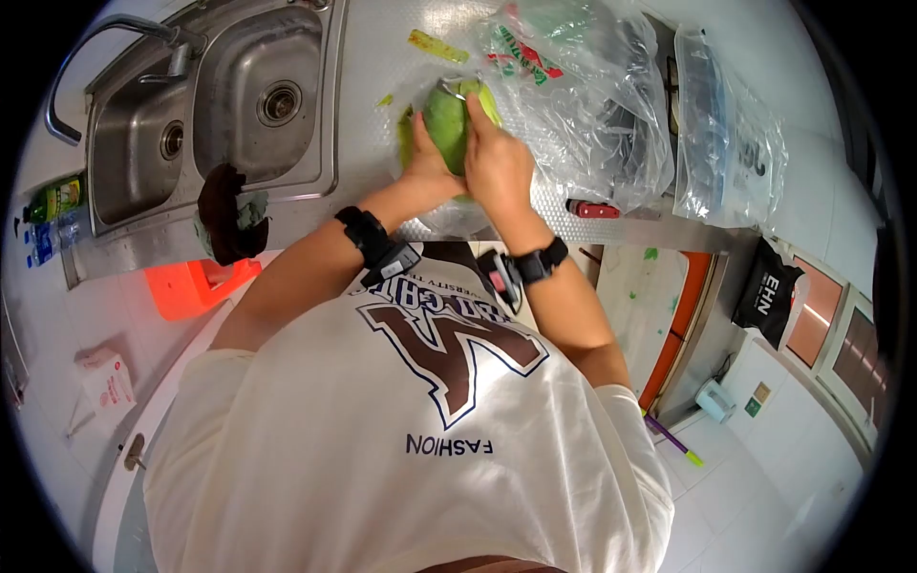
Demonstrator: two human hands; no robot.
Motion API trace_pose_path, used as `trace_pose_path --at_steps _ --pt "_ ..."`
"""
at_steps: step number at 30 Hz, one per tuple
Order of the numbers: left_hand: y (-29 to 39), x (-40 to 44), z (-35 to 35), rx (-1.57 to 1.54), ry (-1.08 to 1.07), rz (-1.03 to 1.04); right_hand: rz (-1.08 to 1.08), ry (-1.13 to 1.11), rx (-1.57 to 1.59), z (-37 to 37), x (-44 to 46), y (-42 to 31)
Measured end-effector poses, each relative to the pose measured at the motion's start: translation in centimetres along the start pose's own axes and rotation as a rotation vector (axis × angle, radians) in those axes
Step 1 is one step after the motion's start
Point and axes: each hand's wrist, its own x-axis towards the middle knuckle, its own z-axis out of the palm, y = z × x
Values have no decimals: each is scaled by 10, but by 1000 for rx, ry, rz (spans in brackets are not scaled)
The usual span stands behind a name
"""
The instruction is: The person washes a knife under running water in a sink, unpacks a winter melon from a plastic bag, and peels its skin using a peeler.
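A green fruit [446, 129], mango-like in shape, is held above the counter in front of me. My left hand [427, 172] is closed around its left and lower side, thumb pointing up along the skin. On the other side my right hand [499, 158] is closed, its index finger stretched toward the top of the fruit. There a small metal peeler [453, 90] lies against the skin; most of its handle is hidden by the hand. Yellow-green peel [406, 143] shows beside the fruit, and a longer yellow strip [437, 46] lies farther back on the counter.
Clear plastic bags [592, 115] spread over the counter on the right. A red-handled tool [592, 208] sits near the front edge. To the left is a double steel sink [331, 95] with a tap [181, 53]; a dark brown and grey-green cloth-like thing [224, 215] hangs at its rim.
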Motion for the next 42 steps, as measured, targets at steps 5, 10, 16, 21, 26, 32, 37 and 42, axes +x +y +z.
trace_pose_path --at_steps 5,10,16,21,26,32,37,42 --pt "-16 1 21 -44 62 125 -33 -103 -71 -5 54 -4" --pt "4 -10 9 -234 -38 57 68 -92 156 -20 65 45" --pt "2 -7 10 -223 -31 19 37 -26 329 -39 18 72" --pt "-4 1 5 -300 -10 66 181 -21 374 -37 -41 67" --pt "42 -1 -21 405 338 -111 222 -41 468 -26 -72 63" --pt "22 45 -36 113 503 130 203 -155 274 -9 -93 58" --pt "21 40 -68 -256 506 72 154 -101 296 -5 -94 59" --pt "-16 25 -79 311 514 169 206 -177 281 -14 -91 54"
